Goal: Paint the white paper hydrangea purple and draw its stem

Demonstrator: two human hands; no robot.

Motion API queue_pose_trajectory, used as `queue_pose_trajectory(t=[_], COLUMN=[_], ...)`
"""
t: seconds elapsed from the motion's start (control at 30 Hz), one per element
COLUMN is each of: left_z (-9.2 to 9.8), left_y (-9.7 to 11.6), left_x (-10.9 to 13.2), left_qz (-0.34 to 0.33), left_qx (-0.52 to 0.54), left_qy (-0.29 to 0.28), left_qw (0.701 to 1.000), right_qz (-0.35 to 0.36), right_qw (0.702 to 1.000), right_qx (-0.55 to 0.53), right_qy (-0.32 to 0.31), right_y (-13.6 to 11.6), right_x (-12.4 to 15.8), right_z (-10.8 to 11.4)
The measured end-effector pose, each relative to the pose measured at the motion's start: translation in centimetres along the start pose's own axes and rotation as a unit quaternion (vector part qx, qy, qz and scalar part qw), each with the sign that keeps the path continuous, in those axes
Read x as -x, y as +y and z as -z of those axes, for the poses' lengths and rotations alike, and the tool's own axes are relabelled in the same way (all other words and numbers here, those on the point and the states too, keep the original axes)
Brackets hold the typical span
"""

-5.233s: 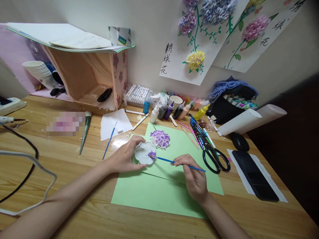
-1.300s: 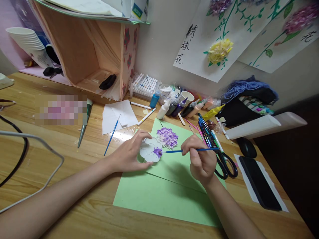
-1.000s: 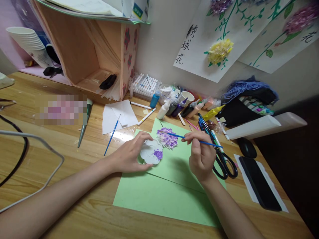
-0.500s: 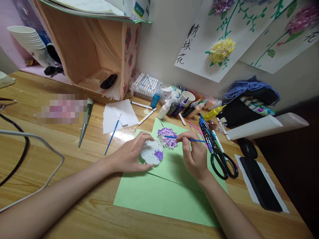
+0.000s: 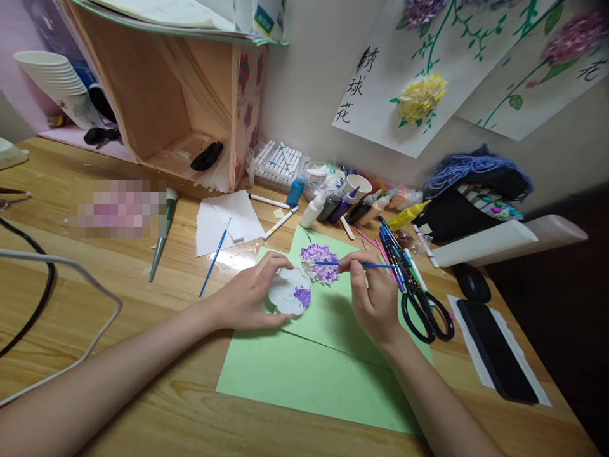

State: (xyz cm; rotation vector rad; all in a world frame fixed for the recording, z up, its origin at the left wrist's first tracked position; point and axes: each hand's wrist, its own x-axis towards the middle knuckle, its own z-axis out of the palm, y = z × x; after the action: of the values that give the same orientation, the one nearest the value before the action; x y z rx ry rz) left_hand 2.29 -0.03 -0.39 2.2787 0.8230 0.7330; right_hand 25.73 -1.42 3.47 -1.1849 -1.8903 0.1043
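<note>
My left hand (image 5: 259,292) grips a white flower-shaped paint palette (image 5: 284,289) by its edges, thumb below and fingers above. Purple paint (image 5: 302,296) fills a well on the palette's right side. Between finger and thumb, my right hand (image 5: 373,295) holds a blue paintbrush (image 5: 361,264) almost level. Its tip lies over a purple and white ruffled flower (image 5: 321,261), which looks made of small paper pieces; whether the bristles touch it I cannot tell. Under the flower is green paper (image 5: 304,374), with a dark curved line drawn above the bloom.
Black-handled scissors (image 5: 425,317) and several pens (image 5: 392,254) lie beside my right hand. Paint bottles (image 5: 340,204) stand behind the flower. To the left are a second brush (image 5: 214,263), white paper (image 5: 228,222) and a green cone-shaped tool (image 5: 164,235). A phone (image 5: 497,352) lies at the right.
The brush in my right hand has shifted slightly to the right, its tip still over the flower. My left hand and the palette stay in place.
</note>
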Motion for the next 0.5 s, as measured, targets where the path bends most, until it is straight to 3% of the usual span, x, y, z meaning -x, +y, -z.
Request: queue_pose_trajectory(t=[0.2, 0.33, 0.5], left_z=[0.0, 0.0, 0.1], left_y=[-0.1, 0.0, 0.1], left_x=[0.0, 0.0, -0.1], left_qz=[0.006, 0.003, -0.003], left_qx=[-0.007, -0.009, -0.006], left_qy=[-0.009, -0.005, 0.014], left_qw=[1.0, 1.0, 1.0], right_qz=[-0.013, -0.047, -0.015], right_qw=[1.0, 0.991, 0.983], right_qx=[-0.004, -0.106, -0.182], right_qy=[0.02, 0.072, -0.005], right_y=[0.2, 0.3, 0.2], right_x=[-0.1, 0.0, -0.1], right_z=[0.4, 0.8, 1.2])
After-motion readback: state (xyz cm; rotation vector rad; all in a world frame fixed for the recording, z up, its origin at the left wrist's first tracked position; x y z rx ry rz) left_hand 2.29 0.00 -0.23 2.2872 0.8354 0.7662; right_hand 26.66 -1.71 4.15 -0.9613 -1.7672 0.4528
